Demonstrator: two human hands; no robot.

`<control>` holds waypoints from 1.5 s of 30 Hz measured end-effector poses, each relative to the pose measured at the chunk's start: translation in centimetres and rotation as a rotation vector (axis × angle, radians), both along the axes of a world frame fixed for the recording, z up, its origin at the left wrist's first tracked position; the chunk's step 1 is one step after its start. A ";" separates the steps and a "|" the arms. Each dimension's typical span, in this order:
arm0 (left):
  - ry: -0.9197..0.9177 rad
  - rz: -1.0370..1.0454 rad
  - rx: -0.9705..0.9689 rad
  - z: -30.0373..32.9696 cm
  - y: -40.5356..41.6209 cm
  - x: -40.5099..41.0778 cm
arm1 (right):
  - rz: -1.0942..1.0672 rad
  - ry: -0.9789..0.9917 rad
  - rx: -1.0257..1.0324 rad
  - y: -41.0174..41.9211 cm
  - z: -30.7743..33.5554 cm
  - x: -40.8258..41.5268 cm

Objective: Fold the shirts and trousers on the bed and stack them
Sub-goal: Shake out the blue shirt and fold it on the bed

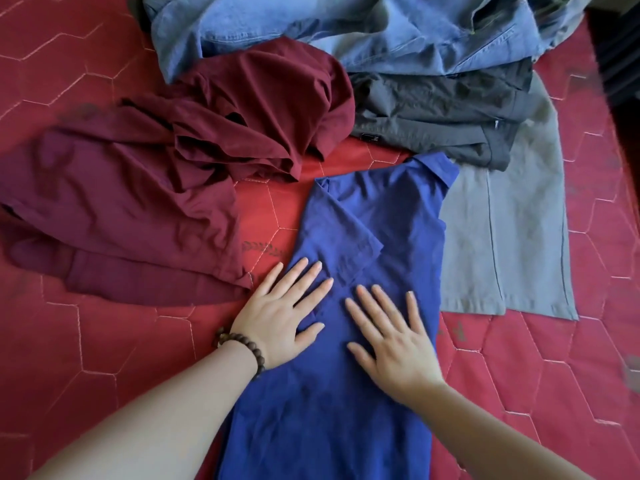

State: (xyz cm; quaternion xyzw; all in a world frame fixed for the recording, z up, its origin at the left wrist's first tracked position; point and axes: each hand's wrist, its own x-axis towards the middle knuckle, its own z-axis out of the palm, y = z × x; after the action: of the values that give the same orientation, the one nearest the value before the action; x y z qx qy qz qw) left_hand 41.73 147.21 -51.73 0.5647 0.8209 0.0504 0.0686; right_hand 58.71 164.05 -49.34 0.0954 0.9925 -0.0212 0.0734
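A blue collared shirt (377, 216) lies lengthwise on the red quilted bed (104, 341), its sides and sleeves folded inward into a long strip. My left hand (280, 313), with a bead bracelet at the wrist, presses flat on the shirt's left edge. My right hand (394, 337) lies flat with spread fingers on the shirt's middle. A crumpled maroon shirt (166, 188) sits to the left. Grey trousers (512, 237) lie flat to the right, a dark grey garment (440, 109) behind them, and light blue denim (346, 29) at the far edge.
The red quilt stretches bare in the near left and near right corners (554, 393). A dark gap beyond the bed's right edge (620, 64) shows at the upper right.
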 end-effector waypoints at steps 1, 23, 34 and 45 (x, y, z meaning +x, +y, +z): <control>0.010 0.003 -0.012 0.1 0.0 0.0 | -0.107 -0.019 0.049 0.9 0.0 1.0; -0.037 -0.062 -0.187 2.9 -19.4 20.3 | -0.398 -0.085 -0.119 -22.3 0.8 19.0; -0.047 -0.088 -0.267 3.1 -28.3 24.8 | -0.416 -0.124 -0.133 -26.6 1.1 26.9; 0.030 -0.263 -0.298 5.0 -31.7 23.0 | -0.188 -0.167 -0.084 -19.2 4.4 33.9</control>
State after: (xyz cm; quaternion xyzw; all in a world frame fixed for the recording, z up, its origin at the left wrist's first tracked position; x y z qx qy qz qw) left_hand 64.74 115.56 -46.70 0.6513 0.7394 -0.0894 0.1452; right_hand 92.61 144.87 -44.98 0.1862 0.9679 -0.0615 0.1574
